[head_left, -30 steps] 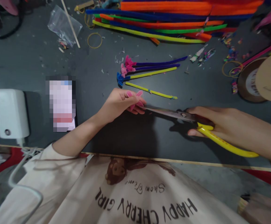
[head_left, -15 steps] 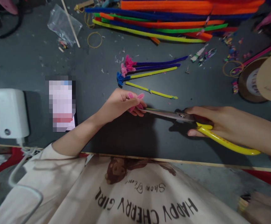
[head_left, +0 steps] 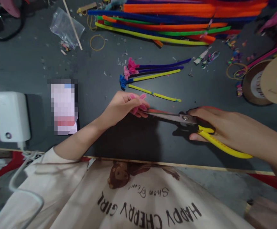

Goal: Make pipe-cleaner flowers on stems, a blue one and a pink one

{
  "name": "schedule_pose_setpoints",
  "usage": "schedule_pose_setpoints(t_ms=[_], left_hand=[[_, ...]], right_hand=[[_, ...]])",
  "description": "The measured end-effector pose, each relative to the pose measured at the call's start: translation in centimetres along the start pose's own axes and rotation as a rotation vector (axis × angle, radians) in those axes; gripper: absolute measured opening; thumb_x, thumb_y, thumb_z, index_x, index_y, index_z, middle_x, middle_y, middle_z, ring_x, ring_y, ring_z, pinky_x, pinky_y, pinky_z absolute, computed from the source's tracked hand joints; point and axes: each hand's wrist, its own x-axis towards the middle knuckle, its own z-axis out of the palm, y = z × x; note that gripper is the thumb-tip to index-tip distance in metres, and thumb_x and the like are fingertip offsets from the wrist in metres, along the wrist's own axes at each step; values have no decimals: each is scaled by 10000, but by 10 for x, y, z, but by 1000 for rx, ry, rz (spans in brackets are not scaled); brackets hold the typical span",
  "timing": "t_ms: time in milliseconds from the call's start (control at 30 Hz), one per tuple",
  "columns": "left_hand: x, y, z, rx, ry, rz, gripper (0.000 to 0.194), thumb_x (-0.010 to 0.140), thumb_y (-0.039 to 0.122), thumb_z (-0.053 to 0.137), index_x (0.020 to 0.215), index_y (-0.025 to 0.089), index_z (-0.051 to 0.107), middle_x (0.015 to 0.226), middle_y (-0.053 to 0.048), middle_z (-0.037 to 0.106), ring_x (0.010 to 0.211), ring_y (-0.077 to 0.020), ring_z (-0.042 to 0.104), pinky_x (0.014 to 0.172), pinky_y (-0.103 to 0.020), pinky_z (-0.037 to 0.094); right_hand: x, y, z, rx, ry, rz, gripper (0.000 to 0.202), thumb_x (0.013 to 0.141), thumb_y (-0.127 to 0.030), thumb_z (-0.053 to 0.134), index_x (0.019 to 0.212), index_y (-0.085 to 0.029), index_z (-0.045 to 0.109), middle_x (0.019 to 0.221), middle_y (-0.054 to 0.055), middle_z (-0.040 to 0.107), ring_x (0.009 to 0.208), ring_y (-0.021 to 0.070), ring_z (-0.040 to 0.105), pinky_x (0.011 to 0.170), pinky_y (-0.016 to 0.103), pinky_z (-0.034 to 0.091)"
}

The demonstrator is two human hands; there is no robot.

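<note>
My left hand [head_left: 123, 106] pinches a pink flower shape [head_left: 135, 109] with loop petals, near the middle of the table. My right hand [head_left: 219, 124] is wrapped round yellow-handled scissors [head_left: 224, 147]. The blades point left, and their tips meet the flower at my left fingertips. Something thin and reddish shows along the upper blade; I cannot make out what it is. Just above lie a yellow stem [head_left: 163, 95], a blue flower [head_left: 122, 81] on a yellow stem, and pink flowers [head_left: 132, 65] with dark blue stems.
Coloured pipe cleaners [head_left: 167, 28] lie across the back. At the left are a blurred phone [head_left: 63, 108], a white power bank [head_left: 11, 117] with a cable, and a plastic bag [head_left: 65, 28]. Ribbon spools [head_left: 271, 81] stand at the right, with scraps and rubber bands about.
The scissor handles have moved a little left and drawn closer together. The reddish strip along the blade now shows where a yellowish one did. My left hand has hardly moved.
</note>
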Motion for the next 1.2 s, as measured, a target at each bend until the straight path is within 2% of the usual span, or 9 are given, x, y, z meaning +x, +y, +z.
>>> schedule_pose_setpoints(t_ms=[167,433,600,733,867,1033,1133,1200], left_hand=[[0,-1,0,-4,27,-7,182,806,262,610,728,114,681,600,11,689,546,-100,703,509,-148,537],[-1,0,2,10,67,-1,187,812,235,585,731,117,706,605,6,707,550,-96,704,521,-147,534],[-2,-2,1,6,62,9,181,809,245,593,742,119,705,618,12,704,563,-106,711,541,-165,551],[-2,-1,2,-3,71,13,208,825,298,602,757,126,699,635,20,699,578,-109,714,570,-183,566],[-1,0,4,7,122,21,344,854,452,606,774,126,681,669,-8,713,586,-122,714,588,-207,576],[2,-6,3,50,152,44,509,910,591,448,816,142,669,638,-18,699,619,-141,718,562,-218,563],[2,-11,2,33,143,68,530,928,590,397,789,145,649,619,-23,683,567,-137,696,536,-228,548],[1,-11,3,19,131,100,500,917,575,426,747,147,620,610,-24,672,542,-135,685,530,-237,546]], right_hand=[[-3,-7,2,79,52,15,864,795,-852,95,1029,-216,630,778,97,702,542,263,679,482,372,511],[-2,-8,3,102,75,-13,772,835,-814,140,961,-215,612,718,76,687,514,242,661,453,336,483],[-1,-6,8,78,140,-69,742,868,-774,174,979,-198,630,696,69,678,470,215,632,441,315,467],[-2,-3,14,-48,221,-99,711,902,-723,169,1004,-196,636,738,81,691,484,233,651,442,328,470],[-7,0,14,-147,286,-114,699,913,-704,177,1003,-185,636,792,105,715,489,247,655,430,337,458],[-13,6,10,-73,242,-14,718,880,-752,184,995,-187,612,784,103,700,525,260,653,456,346,453],[-13,7,9,10,210,31,690,867,-766,213,1003,-192,573,843,111,688,572,239,650,484,331,467],[-13,6,8,31,190,58,690,862,-772,210,1010,-192,553,846,112,677,588,237,648,494,328,475]])
